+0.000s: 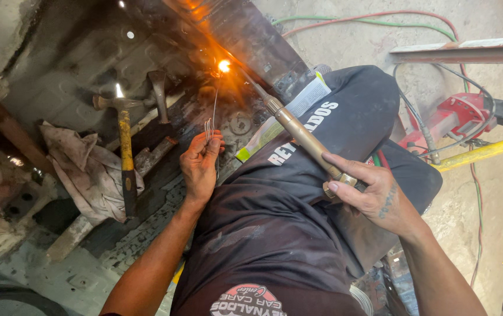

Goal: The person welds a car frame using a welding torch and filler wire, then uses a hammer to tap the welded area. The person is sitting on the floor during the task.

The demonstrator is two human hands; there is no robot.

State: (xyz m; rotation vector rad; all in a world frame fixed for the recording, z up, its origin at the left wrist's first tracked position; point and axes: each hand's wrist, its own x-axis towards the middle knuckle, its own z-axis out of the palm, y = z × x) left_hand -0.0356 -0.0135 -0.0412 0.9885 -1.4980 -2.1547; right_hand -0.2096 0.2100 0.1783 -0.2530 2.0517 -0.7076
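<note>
Head view looks down past dark work clothes to the right hand (pixel 368 190), clenched around the brass handle of a welding torch (pixel 298 131). Beyond it, the left hand (pixel 200 164) pinches a bundle of thin filler rods (pixel 210 126). Farther off, the torch flame (pixel 224 65) glows orange against scorched sheet metal (pixel 76 64). A yellow-handled hammer (pixel 125 152) lies beside a dirty rag (pixel 87 169). Hoses (pixel 380 20) trail over the concrete floor (pixel 351 41).
</note>
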